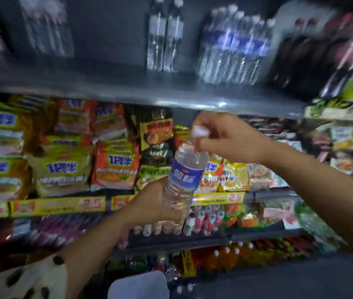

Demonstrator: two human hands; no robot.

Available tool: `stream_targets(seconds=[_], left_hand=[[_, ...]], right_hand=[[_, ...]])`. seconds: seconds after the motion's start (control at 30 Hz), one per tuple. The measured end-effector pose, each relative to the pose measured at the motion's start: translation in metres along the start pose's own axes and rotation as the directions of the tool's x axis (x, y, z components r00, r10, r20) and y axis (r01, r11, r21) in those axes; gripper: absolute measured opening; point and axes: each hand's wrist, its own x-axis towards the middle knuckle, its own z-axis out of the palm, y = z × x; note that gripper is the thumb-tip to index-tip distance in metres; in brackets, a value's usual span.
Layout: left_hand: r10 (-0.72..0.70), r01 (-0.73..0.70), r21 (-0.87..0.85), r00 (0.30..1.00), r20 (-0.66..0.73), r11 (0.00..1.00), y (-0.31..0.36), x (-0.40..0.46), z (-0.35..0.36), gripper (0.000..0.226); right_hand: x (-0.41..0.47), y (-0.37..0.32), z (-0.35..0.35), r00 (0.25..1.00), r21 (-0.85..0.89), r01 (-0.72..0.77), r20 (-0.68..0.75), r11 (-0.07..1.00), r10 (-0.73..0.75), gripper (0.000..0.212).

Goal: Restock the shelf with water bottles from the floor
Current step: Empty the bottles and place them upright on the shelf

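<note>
A clear water bottle with a blue label and white cap hangs tilted in front of the shelves, in the middle of the head view. My left hand grips its lower end from below. My right hand pinches its cap and neck from above. Above, the grey upper shelf carries two upright water bottles and, to their right, a group of several blue-labelled water bottles. More bottle caps show on the floor at the bottom, blurred.
Noodle packets fill the middle shelf behind yellow price strips. Small bottles and snacks sit lower down. Dark drink bottles stand at the upper right. Bare shelf lies left of the two upright bottles.
</note>
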Motion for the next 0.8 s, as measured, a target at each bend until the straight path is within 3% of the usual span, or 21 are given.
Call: stream_targets(seconds=[0.13,0.37,0.47,0.63,0.73,0.8], left_hand=[[0.162,-0.162,0.016,0.986,-0.025,0.987,0.077,0.019,0.001,0.044],[0.307,-0.306,0.022,0.951,-0.034,0.952,0.192,0.072,-0.006,0.045],[0.349,-0.338,0.116,0.933,-0.087,0.934,0.229,0.102,-0.015,0.041],[0.369,-0.304,0.297,0.909,-0.196,0.905,0.255,0.169,-0.018,0.038],[0.319,-0.197,0.367,0.895,-0.311,0.909,0.256,0.223,-0.012,0.051],[0.272,-0.134,0.358,0.890,-0.366,0.924,0.255,0.259,-0.006,0.046]], right_hand=[[-0.010,-0.017,-0.069,0.982,-0.107,-0.017,-0.190,0.994,-0.004,0.022],[0.007,-0.036,-0.185,0.903,-0.364,-0.076,-0.419,0.928,-0.090,0.024],[0.020,-0.028,-0.223,0.860,-0.426,-0.082,-0.487,0.901,-0.152,0.027],[0.048,0.021,-0.259,0.800,-0.528,-0.088,-0.543,0.845,-0.256,0.029],[0.075,0.069,-0.274,0.785,-0.542,-0.071,-0.548,0.837,-0.288,0.028],[0.100,0.105,-0.285,0.800,-0.552,-0.077,-0.531,0.830,-0.279,0.029]])
